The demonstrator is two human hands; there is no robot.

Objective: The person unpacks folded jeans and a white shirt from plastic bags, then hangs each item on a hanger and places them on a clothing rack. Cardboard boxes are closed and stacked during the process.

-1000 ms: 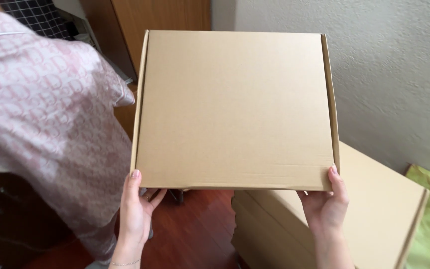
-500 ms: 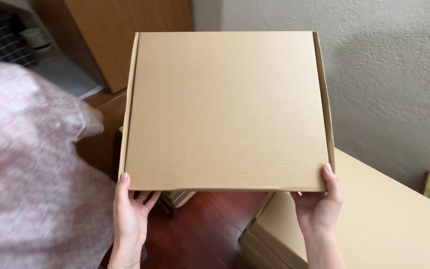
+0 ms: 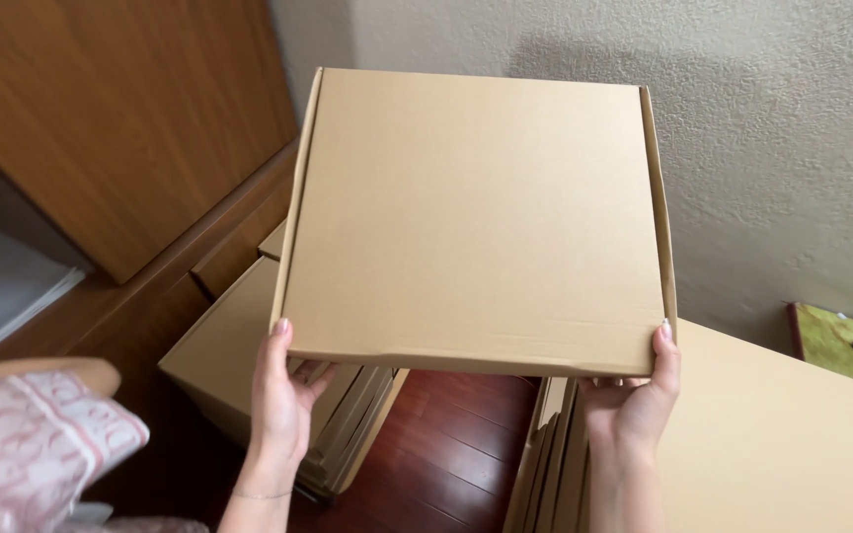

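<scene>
I hold a flat square cardboard box (image 3: 476, 212) out in front of me, level, with its closed lid facing up. My left hand (image 3: 283, 395) grips the box's near left corner from below, thumb on the edge. My right hand (image 3: 634, 405) grips the near right corner the same way. Both hands carry the box above the floor, between two piles of similar boxes.
A stack of flat cardboard boxes (image 3: 229, 355) stands below left, another stack (image 3: 772, 444) below right. Dark red wooden floor (image 3: 446, 444) shows between them. A wooden cabinet (image 3: 120, 118) is at left, a textured wall (image 3: 792, 148) behind. Another person's pink patterned sleeve (image 3: 41, 444) is at lower left.
The view has swung to the right; the person in the pink garment has slid to the lower left edge. The left stack of boxes has come into sight. My grip on the box is unchanged.
</scene>
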